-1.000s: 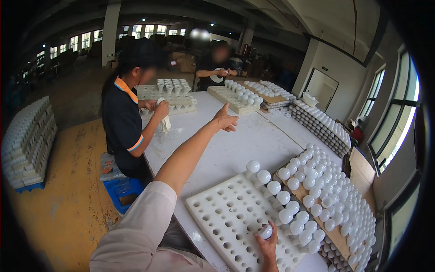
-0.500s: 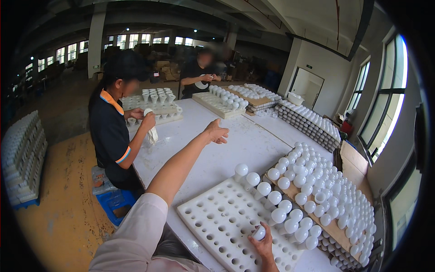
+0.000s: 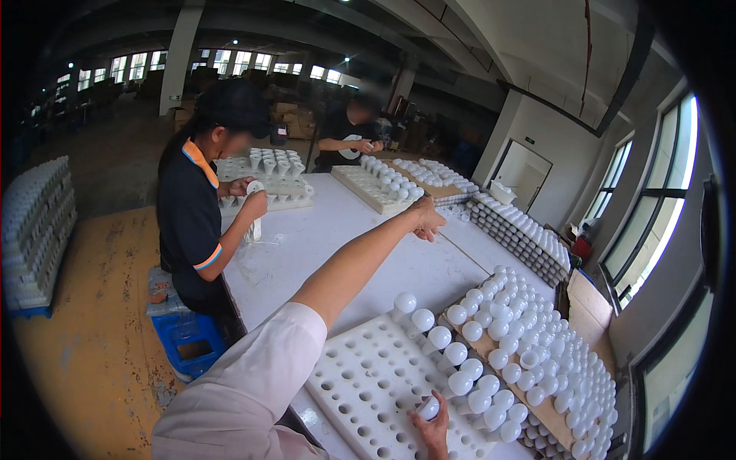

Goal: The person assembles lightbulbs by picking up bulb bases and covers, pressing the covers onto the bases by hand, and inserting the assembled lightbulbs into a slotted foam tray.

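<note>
My right hand (image 3: 435,423) is at the lower edge, shut on a white bulb (image 3: 428,407) over the white foam tray with round holes (image 3: 368,383). A row of white bulbs (image 3: 448,356) stands along the tray's right side. My left arm stretches far forward over the white table (image 3: 307,253). My left hand (image 3: 426,219) hangs above the table's middle with loose fingers and holds nothing.
A cardboard tray packed with white bulbs (image 3: 552,360) lies right of the foam tray. A person in a dark shirt (image 3: 195,222) works at the table's left side beside a blue crate (image 3: 188,341). Another person (image 3: 349,138) stands at the far end by more trays (image 3: 383,184).
The view has shifted slightly. My left arm stays stretched out, and its hand has dropped a little with the fingers closer together. My right hand keeps the bulb at the tray.
</note>
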Motion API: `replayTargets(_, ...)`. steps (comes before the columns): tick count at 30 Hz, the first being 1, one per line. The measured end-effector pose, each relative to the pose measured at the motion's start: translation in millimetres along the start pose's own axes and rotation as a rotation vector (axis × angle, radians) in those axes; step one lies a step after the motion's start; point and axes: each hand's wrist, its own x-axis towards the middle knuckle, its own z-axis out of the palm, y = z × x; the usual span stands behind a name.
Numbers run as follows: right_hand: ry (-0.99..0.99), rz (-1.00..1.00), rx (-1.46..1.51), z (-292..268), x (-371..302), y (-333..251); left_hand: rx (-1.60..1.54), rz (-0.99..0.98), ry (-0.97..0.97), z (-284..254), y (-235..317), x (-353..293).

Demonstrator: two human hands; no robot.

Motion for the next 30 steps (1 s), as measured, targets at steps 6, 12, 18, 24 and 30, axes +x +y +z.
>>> replayTargets(6,-0.024,0.028,-0.032,-1.4,1.9,-19.1,0.040,-0.056,0.038,-3.6,-32.3,-12.1)
replayTargets(12,-0.021,-0.009,-0.044,-0.6,-0.5,-13.0,-0.166,-0.074,0.063,-1.9,-59.8,-18.0)
replayTargets(18,-0.041,-0.030,-0.016,2.1,6.6,-8.6,-0.277,-0.060,0.117,19.6,-176.3,-58.5)
replayTargets(24,-0.010,0.046,0.040,-2.4,0.9,-17.9,-0.235,0.013,-0.020,60.4,-223.5,-216.9)
replayTargets(30,0.016,0.062,0.057,12.6,4.1,-11.4,0.028,0.249,0.467,24.0,-284.3,-244.0)
